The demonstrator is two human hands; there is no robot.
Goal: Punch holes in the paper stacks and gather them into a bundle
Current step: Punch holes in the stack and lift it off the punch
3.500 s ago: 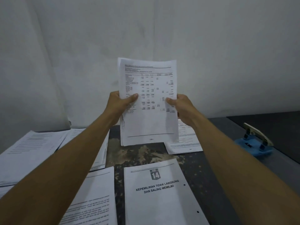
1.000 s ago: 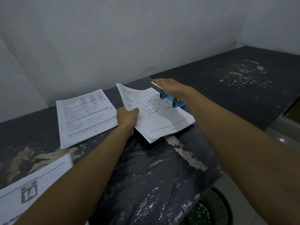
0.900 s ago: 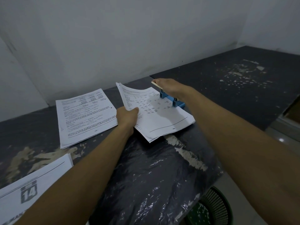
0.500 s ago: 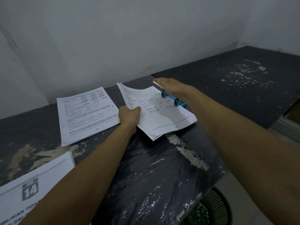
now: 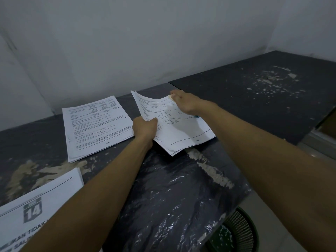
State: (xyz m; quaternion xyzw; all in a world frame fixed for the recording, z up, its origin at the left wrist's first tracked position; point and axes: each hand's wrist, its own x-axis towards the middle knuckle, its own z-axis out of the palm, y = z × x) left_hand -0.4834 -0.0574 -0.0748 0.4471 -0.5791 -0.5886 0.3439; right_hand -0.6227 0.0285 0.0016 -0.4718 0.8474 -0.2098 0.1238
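A stack of printed sheets (image 5: 183, 131) lies slanted on the dark table (image 5: 172, 188), its far right edge tucked under my right hand. My left hand (image 5: 145, 128) grips the stack's left edge, thumb on top. My right hand (image 5: 185, 102) lies palm-down on the lever (image 5: 170, 96) of the blue hole punch (image 5: 197, 116). Only the lever's pale tip and a sliver of the blue body show; the rest is hidden by the hand and the paper.
A second printed stack (image 5: 98, 128) lies flat to the left. Another stack with a "14" title page (image 5: 36, 213) sits at the near left corner. A green mesh basket (image 5: 236, 233) stands on the floor below the table's near right edge. A wall runs close behind.
Earlier both hands held the stack upright in the air. It now lies in the punch. In the last half second my right hand sank on the lever, covering the blue body.
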